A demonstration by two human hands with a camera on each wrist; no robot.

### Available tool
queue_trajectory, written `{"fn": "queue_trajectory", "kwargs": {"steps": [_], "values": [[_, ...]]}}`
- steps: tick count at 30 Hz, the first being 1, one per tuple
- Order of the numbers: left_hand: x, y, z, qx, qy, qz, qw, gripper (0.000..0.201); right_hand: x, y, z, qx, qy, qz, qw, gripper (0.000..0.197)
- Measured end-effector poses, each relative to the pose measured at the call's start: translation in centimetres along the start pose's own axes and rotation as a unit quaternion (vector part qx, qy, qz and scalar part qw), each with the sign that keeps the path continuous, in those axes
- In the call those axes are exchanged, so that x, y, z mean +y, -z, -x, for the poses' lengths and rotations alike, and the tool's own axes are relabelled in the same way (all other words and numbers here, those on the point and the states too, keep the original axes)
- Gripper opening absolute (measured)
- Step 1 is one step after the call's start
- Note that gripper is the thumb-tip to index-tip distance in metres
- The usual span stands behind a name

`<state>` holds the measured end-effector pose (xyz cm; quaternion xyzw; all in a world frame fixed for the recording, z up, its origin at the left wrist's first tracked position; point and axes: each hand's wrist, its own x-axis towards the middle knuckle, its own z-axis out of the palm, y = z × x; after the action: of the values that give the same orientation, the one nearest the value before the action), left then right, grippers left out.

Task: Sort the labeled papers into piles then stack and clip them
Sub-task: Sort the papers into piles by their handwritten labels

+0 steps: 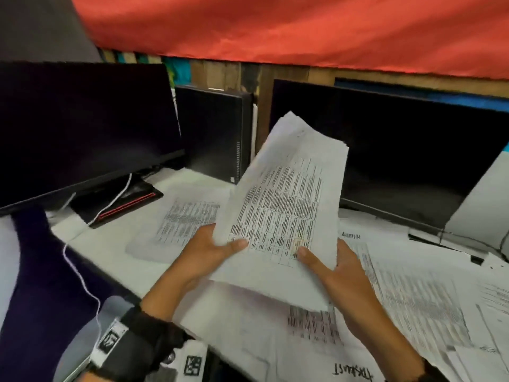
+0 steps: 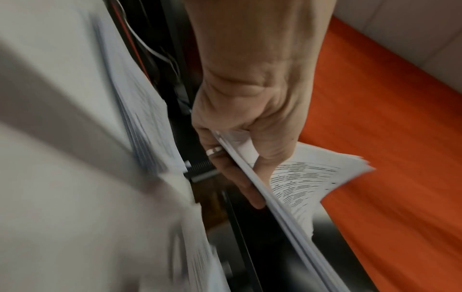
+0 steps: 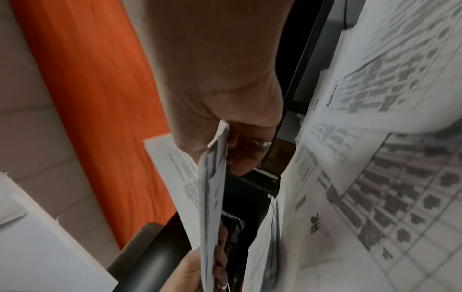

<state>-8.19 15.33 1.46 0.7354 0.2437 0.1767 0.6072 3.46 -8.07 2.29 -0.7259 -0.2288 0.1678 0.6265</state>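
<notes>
A stack of printed table sheets (image 1: 283, 205) is held tilted above the desk. My left hand (image 1: 217, 248) grips its lower left edge, thumb on top and fingers underneath. My right hand (image 1: 325, 264) grips the lower right edge the same way. In the left wrist view the left hand (image 2: 237, 158) pinches the stack (image 2: 307, 187) edge-on. In the right wrist view the right hand (image 3: 232, 146) clasps the stack (image 3: 212, 189) too. A small pile (image 1: 187, 219) lies on the desk to the left. More sheets (image 1: 413, 299) with handwritten labels spread to the right and front.
Two dark monitors (image 1: 82, 128) (image 1: 399, 155) and a black computer case (image 1: 214, 133) stand along the back of the white desk (image 1: 110, 244). A white cable (image 1: 80, 271) runs down the left side. Red cloth (image 1: 275, 26) hangs above.
</notes>
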Motion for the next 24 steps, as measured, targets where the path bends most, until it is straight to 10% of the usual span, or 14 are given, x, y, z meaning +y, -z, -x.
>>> {"fn": "queue_trajectory", "kwargs": {"steps": [12,21,24], "values": [[-8.5,15.0,-7.7,0.147,0.180,-0.170,0.958,0.044,4.9,-6.5,-1.0,-0.165,-0.075,0.156,0.971,0.049],[-7.5,10.0,-7.8,0.240,0.191,-0.480,0.822,0.085,5.9,-3.1,-0.2,-0.126,-0.065,0.189,0.972,0.042],[-5.6,5.8,-7.0,0.169,0.145,-0.484,0.846,0.079,6.2,0.6,1.3,-0.089,-0.050,0.193,0.976,0.033]]}}
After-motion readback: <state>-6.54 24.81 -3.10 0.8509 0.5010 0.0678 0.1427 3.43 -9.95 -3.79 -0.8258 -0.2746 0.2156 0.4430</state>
